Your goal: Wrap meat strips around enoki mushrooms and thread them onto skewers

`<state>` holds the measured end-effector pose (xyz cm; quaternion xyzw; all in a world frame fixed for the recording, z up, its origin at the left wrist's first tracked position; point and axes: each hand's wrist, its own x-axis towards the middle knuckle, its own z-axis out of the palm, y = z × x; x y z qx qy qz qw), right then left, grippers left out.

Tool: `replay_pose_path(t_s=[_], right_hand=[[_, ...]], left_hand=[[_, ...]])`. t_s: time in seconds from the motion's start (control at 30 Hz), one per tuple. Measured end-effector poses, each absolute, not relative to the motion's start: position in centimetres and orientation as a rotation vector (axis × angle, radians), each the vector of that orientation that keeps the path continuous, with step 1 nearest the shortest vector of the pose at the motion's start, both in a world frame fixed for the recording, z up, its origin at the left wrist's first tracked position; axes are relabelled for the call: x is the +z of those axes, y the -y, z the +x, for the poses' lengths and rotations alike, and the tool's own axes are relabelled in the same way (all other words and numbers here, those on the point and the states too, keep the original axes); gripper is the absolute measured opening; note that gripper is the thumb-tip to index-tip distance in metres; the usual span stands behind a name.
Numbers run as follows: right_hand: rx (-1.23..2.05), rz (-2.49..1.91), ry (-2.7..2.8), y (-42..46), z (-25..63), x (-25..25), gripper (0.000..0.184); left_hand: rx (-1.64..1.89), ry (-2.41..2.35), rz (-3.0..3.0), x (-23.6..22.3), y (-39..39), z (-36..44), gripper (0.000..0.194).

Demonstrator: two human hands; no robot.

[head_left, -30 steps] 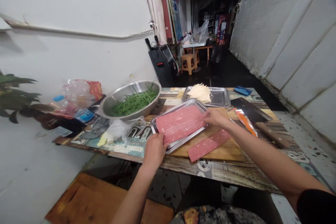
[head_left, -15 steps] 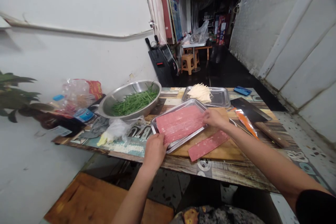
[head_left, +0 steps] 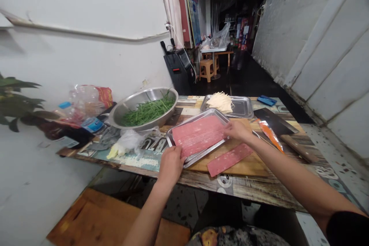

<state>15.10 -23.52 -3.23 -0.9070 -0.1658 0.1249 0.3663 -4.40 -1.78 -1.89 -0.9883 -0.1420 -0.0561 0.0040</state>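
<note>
A metal tray (head_left: 211, 113) holds overlapping slices of pink luncheon meat (head_left: 198, 132), laid out in a flat sheet. At the near left corner of the tray, my left hand (head_left: 171, 164) is closed on the meat's edge, its thumb over the slices. My right hand (head_left: 238, 130) pinches the right end of the sheet. A separate strip of luncheon meat (head_left: 229, 158) lies on the wooden cutting board (head_left: 253, 164), just below my right forearm. The undersides of the fingers are hidden.
Behind stands a second tray (head_left: 243, 107) with enoki mushrooms (head_left: 220, 102). A steel basin (head_left: 115, 113) of green chives (head_left: 147, 111) is at left, beside a plastic bag (head_left: 129, 142) and dark bottle (head_left: 69, 134). A cleaver (head_left: 273, 119) and orange packet (head_left: 271, 135) lie at right.
Hands, tray and meat keep almost the same positions. The whole view has shifted very slightly.
</note>
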Motion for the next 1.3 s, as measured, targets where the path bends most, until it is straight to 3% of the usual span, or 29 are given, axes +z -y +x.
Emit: replay_pose_path(t_s=[0.17, 0.57, 0.77, 1.3], right_hand=[[0.352, -2.321, 0.361, 23.3, 15.7, -3.2, 0.013], [0.215, -2.252, 0.443, 23.5, 15.4, -4.6, 0.026], [0.33, -2.373, 0.448, 23.1, 15.5, -3.2, 0.005], [0.266, -2.495, 0.498, 23.2, 15.1, -2.6, 0.011]], left_hand=[[-0.178, 0.442, -3.114, -1.9, 1.8, -4.5, 0.018], [-0.186, 0.423, -3.125, -2.1, 1.6, -4.5, 0.014], [-0.184, 0.424, -3.145, -1.9, 1.7, -4.4, 0.014], [-0.164, 0.43, -3.138, -1.8, 1.8, -4.3, 0.017]])
